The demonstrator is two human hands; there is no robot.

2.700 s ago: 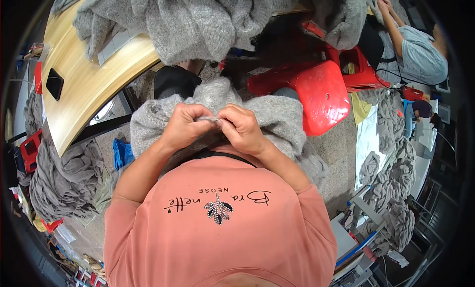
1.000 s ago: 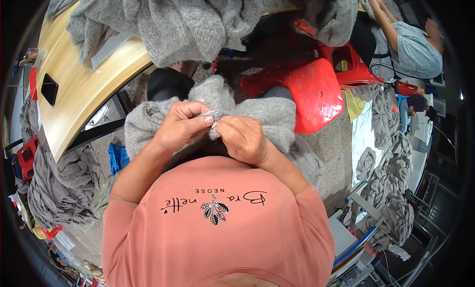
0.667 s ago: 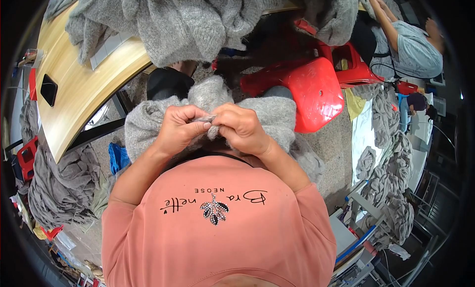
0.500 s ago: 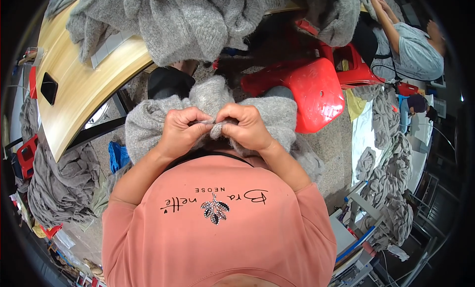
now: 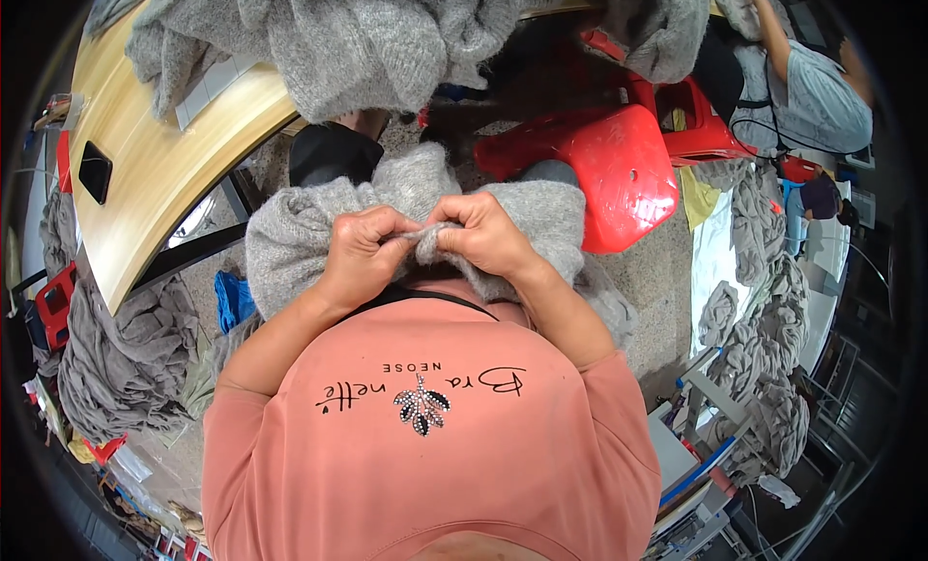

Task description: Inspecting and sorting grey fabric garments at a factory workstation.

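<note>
Fingers of both hands pinch one small fold of grey knit garment: left hand and right hand curled tight, thumbs meeting at the pinch, nothing else held. Garment lies bunched across the lap, just at 12 o'clock of the hands, its long axis running 9 to 3 o'clock. Judged mid-work: one spot under close handling, the rest of the piece untouched. Red stool at 2 o'clock; more grey knits heaped on wooden table at 11.

We wear a salmon-pink short-sleeved shirt with dark lettering and a beaded leaf motif on the chest, forearms bare.
</note>
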